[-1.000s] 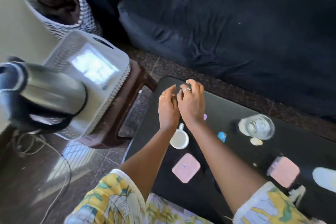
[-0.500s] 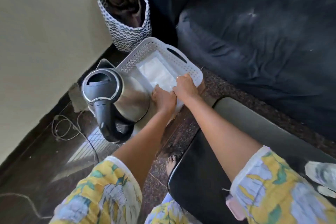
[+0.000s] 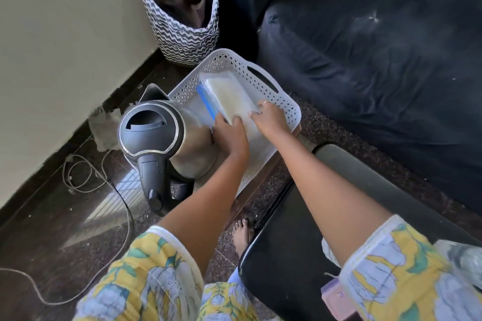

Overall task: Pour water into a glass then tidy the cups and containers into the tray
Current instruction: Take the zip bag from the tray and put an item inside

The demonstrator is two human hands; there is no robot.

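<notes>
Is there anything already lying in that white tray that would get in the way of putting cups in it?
Yes. A clear plastic packet with a blue strip lies inside the white tray, taking up much of its floor. The left hand and right hand are both gripping its near end. The kettle stands at the tray's left side.

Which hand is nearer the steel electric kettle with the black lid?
Left. The left hand is right beside the kettle; the right hand is farther away, over the white perforated tray.

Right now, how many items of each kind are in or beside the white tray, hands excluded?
White perforated tray: 1
Clear zip bag with blue seal, held by the left hand and right hand: 1
Steel kettle: 1
Zigzag fabric basket: 1
Total: 4
</notes>
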